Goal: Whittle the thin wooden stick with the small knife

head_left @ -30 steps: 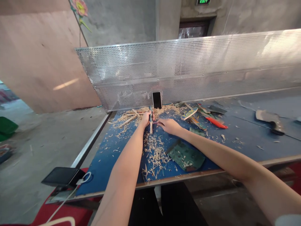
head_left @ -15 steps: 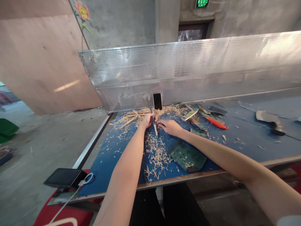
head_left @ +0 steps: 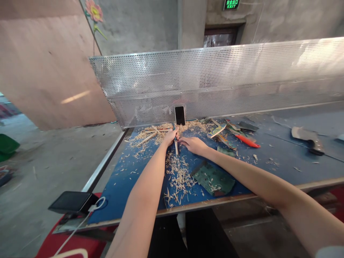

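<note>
My left hand (head_left: 170,137) is closed around a slim wooden stick (head_left: 176,148), whose pale lower end sticks out below my fingers toward me. My right hand (head_left: 195,145) is closed beside it, gripping a thin dark tool (head_left: 182,142) that reaches across to the stick. The tool's exact kind is too small to make out. Curled wood shavings (head_left: 179,179) lie heaped on the blue tabletop (head_left: 145,172) under and around both hands.
A phone (head_left: 180,115) leans against a perforated metal screen (head_left: 215,79). Wood strips (head_left: 147,139) lie left; painted scraps (head_left: 216,131) and a red-handled tool (head_left: 247,141) lie right. A green sheet (head_left: 214,179) is near the front edge. A black device (head_left: 70,202) with a white cable stands at the left corner.
My left hand has shifted slightly up and to the right along the stick. The stick's lower end has swung a little left. My right hand is almost where it was.
</note>
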A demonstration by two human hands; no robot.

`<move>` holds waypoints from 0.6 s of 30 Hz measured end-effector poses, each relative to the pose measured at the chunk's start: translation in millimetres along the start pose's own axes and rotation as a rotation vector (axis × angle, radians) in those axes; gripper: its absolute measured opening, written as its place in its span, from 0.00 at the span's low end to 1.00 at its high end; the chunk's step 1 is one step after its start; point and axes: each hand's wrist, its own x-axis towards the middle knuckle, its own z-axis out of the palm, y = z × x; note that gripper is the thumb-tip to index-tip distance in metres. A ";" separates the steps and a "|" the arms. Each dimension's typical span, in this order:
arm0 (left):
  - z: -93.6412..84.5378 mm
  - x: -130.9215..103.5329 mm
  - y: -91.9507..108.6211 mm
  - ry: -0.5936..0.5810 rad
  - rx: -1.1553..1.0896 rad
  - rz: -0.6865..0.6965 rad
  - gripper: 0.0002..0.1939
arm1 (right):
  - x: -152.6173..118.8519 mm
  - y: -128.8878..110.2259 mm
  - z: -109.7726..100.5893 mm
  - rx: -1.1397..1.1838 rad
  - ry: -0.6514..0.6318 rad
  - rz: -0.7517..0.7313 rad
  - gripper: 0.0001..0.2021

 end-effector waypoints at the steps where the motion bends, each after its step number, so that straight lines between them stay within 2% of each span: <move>1: -0.4 0.7 -1.1 -0.001 0.005 0.007 0.23 | 0.3 1.1 0.8 0.010 0.005 -0.002 0.18; 6: -0.9 3.9 -3.7 0.030 -0.031 0.011 0.14 | 3.7 4.3 4.6 0.072 0.028 0.030 0.16; 11: -0.4 2.8 -4.6 0.057 -0.075 0.034 0.15 | 8.7 2.9 4.6 0.243 0.053 -0.004 0.13; 18: 0.1 -5.9 0.9 0.064 -0.124 0.030 0.15 | 6.6 -6.0 -4.9 0.332 -0.034 -0.075 0.10</move>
